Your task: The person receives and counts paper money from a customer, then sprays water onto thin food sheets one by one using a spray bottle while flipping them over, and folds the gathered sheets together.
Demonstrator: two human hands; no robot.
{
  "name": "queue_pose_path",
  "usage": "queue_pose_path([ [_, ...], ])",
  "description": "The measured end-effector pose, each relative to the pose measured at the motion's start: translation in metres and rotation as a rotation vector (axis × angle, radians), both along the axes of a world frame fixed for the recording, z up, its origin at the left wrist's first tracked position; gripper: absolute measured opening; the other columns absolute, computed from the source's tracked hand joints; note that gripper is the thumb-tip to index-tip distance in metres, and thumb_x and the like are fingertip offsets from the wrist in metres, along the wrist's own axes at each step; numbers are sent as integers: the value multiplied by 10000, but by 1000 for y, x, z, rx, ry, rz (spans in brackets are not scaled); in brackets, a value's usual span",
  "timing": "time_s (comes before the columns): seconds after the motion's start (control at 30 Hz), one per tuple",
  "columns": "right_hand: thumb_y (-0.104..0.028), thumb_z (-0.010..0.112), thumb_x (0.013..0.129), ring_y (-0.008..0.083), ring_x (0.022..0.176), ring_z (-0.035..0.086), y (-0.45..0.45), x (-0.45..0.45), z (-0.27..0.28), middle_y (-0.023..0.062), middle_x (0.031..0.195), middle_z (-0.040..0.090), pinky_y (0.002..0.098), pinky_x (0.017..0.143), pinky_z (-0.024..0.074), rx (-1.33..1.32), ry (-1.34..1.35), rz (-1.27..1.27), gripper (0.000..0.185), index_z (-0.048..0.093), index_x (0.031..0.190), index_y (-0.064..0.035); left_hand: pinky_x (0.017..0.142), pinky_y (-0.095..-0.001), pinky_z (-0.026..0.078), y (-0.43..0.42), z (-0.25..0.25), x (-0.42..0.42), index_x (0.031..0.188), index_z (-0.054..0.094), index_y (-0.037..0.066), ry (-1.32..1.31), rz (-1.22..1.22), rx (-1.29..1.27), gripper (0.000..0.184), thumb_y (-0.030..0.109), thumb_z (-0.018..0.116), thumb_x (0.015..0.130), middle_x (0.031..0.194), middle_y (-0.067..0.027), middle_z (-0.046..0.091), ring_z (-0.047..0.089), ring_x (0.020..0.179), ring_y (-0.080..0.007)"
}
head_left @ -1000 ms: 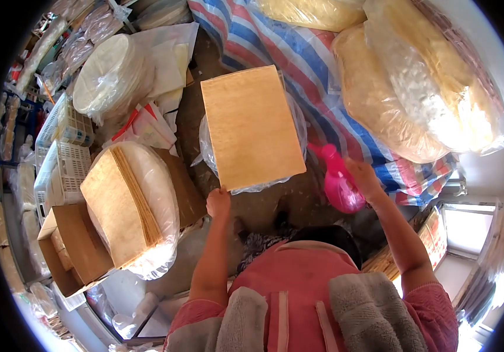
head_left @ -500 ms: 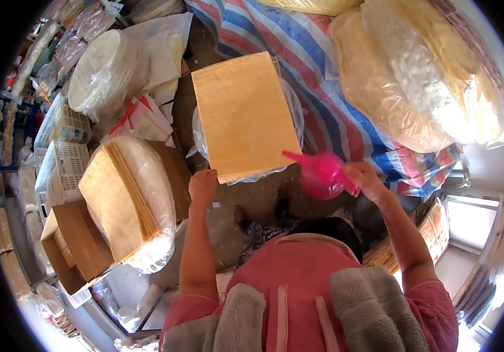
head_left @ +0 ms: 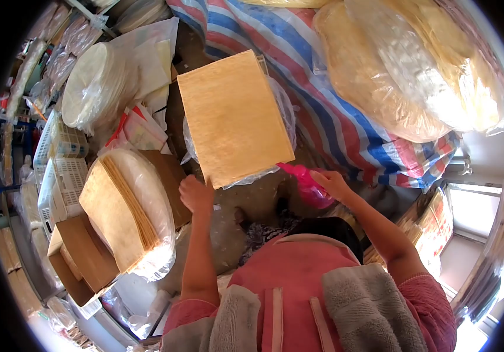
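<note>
A tan rectangular sheet [head_left: 234, 117] lies on top of a round, plastic-wrapped support in front of me. My left hand [head_left: 195, 193] is closed at the sheet's near left corner; whether it pinches the edge is hard to make out. My right hand [head_left: 331, 185] grips a pink spray bottle [head_left: 312, 186], tilted with its nozzle beside the sheet's near right corner. To the left, a stack of similar tan sheets [head_left: 117, 214] rests on a round plastic-covered stand [head_left: 161, 211].
An open cardboard box [head_left: 85, 252] and white plastic baskets [head_left: 64, 182] stand at the left. Round wrapped stacks [head_left: 96, 85] lie at the upper left. Striped cloth [head_left: 305, 100] spreads at the back right, beneath large plastic bags [head_left: 381, 76].
The spray bottle has moved left and tilted, bringing its nozzle to the sheet's near right corner. My left hand has shifted slightly left and up. The whole view has shifted a little.
</note>
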State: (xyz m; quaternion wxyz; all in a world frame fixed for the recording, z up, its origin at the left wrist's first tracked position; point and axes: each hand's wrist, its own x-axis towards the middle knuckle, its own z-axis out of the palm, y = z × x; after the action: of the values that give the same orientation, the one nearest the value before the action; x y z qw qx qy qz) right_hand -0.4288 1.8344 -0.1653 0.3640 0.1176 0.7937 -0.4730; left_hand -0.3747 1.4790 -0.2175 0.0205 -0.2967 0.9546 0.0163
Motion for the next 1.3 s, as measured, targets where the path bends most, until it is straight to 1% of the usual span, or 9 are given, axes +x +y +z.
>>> queue_pose_path([
  [0.07, -443, 557, 831, 84, 456, 472, 0, 1, 4, 9, 539, 513, 245, 421, 373, -47, -21, -33, 416, 663, 860, -42, 886, -445, 382, 33, 16, -13, 1191, 452, 51, 71, -382, 85, 663, 448, 658, 701, 1271, -166, 393, 393, 1158, -330],
  [0.13, -441, 559, 829, 83, 462, 475, -1, 4, 5, 11, 540, 509, 243, 423, 373, -86, -18, -48, 415, 661, 871, -41, 921, -470, 362, 61, 0, -30, 1274, 384, 64, 216, -724, 59, 704, 396, 656, 715, 1309, -155, 366, 357, 1211, -342],
  [0.23, -433, 567, 826, 82, 467, 473, -3, 2, 4, 12, 538, 503, 238, 423, 371, -114, 38, -46, 405, 659, 877, -42, 946, -460, 353, 70, -43, -52, 1258, 392, 57, 108, -847, 138, 634, 341, 635, 745, 1333, -149, 354, 349, 1222, -347],
  [0.37, -407, 583, 822, 80, 466, 465, 1, 0, 14, 11, 537, 500, 230, 421, 365, -75, 50, -73, 365, 659, 870, -53, 928, -368, 392, 57, -35, -72, 1207, 447, 33, 4, -900, 416, 593, 274, 677, 717, 1243, -154, 458, 404, 1182, -320],
  [0.47, -395, 588, 821, 79, 464, 462, 6, 0, 29, 9, 536, 499, 227, 419, 365, -64, 42, -92, 347, 659, 870, -58, 899, -339, 421, 43, -30, -80, 1139, 506, 49, 48, -1011, 433, 545, 338, 671, 707, 1229, -114, 475, 440, 1150, -279],
  [0.57, -389, 588, 822, 75, 463, 460, 11, -1, 31, 8, 533, 497, 224, 413, 361, -36, 44, -97, 340, 658, 874, -60, 912, -347, 411, 39, -17, -87, 1134, 523, 51, -191, -898, 647, 536, 360, 658, 718, 1249, -112, 464, 418, 1173, -275],
  [0.67, -381, 584, 827, 73, 457, 458, 20, -1, 34, 6, 531, 495, 219, 407, 352, -69, 36, -127, 331, 658, 874, -62, 902, -352, 417, 29, -37, -90, 1206, 468, 57, -141, -1053, 515, 625, 399, 653, 717, 1284, -129, 426, 394, 1190, -293],
  [0.87, -368, 568, 842, 72, 437, 446, 30, 5, 37, 0, 516, 488, 213, 400, 340, -89, 47, -127, 330, 658, 886, -54, 861, -428, 436, 69, -36, -66, 1305, 349, 95, -110, -966, 73, 739, 423, 652, 716, 1371, -146, 296, 350, 1209, -347],
  [1.3, -402, 547, 850, 77, 440, 446, 46, 15, 21, 0, 502, 480, 217, 408, 337, -93, 57, -110, 365, 663, 879, -57, 810, -380, 485, 61, -55, -66, 1235, 403, -7, -92, -1167, 96, 479, 290, 479, 867, 1263, -195, 424, 433, 1139, -368],
])
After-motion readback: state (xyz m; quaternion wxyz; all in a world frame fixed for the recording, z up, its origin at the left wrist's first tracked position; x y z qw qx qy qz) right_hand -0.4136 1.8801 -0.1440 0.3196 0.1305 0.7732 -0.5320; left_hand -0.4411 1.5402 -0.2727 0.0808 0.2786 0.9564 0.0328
